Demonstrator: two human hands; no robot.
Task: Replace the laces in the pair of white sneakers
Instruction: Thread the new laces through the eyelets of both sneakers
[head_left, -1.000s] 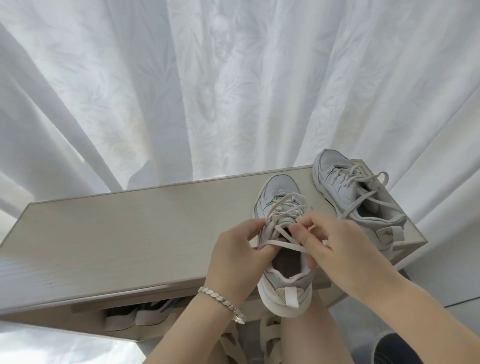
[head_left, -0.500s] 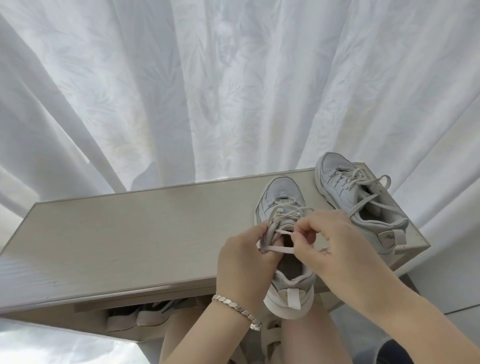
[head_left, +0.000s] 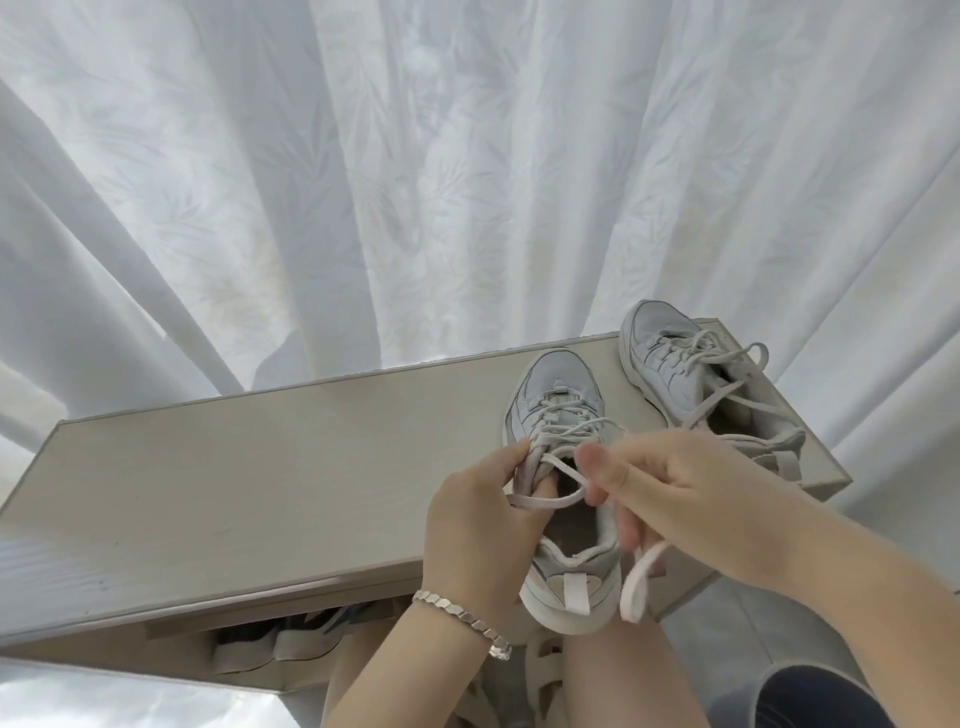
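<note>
Unlacing stage. The near sneaker (head_left: 556, 400) lay at the front edge of the counter (head_left: 260, 467), heel overhanging. The left hand (head_left: 478, 525) gripped its upper, fingers curled. The right hand (head_left: 670, 499) pinched the lace (head_left: 550, 501), slack across the top eyelets. Next, presumably: drawing it out of the lower crossings.

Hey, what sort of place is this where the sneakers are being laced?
Likely a home, maybe an entryway by a window: sheer white curtains hang behind a low wooden shoe cabinet, with more shoes stored on its shelf underneath.
</note>
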